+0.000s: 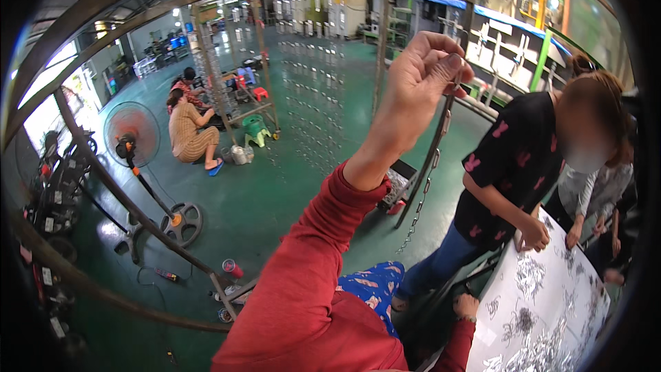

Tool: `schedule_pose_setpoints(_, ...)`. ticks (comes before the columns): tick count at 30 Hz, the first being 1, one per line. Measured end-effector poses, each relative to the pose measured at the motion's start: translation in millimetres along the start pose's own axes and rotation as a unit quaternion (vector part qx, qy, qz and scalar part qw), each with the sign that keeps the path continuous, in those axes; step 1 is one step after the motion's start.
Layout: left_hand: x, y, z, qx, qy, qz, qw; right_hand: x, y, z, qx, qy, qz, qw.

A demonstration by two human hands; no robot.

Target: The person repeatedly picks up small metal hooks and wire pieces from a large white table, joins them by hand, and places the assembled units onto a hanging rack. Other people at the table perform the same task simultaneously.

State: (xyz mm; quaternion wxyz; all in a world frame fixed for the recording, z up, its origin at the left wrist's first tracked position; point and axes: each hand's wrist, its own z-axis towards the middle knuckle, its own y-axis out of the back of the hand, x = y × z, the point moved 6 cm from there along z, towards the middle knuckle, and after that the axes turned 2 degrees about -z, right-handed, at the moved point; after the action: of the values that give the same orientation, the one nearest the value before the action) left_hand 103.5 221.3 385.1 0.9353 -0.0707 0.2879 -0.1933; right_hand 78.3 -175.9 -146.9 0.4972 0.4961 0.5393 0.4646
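My left hand (430, 69) is raised high, its thumb and fingers pinched on the top end of a chain of small metal links (428, 182). The chain hangs down freely past my forearm, slightly slanted and curling at its lower end. My right hand (467, 306), with a band at the wrist, is low at the near left edge of a white-topped table (487, 337). Its fingers look curled, and what they hold, if anything, is too small to make out. Loose shiny metal pieces (540, 348) lie in piles on the tabletop.
A brown metal frame (117, 196) surrounds me, with rows of hanging metal pieces (310, 10) beyond. A person in a dark shirt (513, 151) and others work at the table. Left stand a pedestal fan (131, 139) and motorbikes (62, 200); people (187, 127) crouch farther off. A red can (233, 269) is on the floor.
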Motion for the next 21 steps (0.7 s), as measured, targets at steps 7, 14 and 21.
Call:
schedule_pose_setpoints(7,-42,73,12,-0.083,-0.084,0.162,0.98,3,1,-3,-0.014,0.02,-0.008,1.0)
schedule_pose_setpoints(14,-79,147,24,-0.191,-0.134,0.266,0.935,-8,-5,5,0.01,0.035,0.023,0.999)
schedule_pose_setpoints(21,-130,210,31,-0.279,-0.202,0.323,0.882,13,33,-14,0.021,0.04,0.02,0.999)
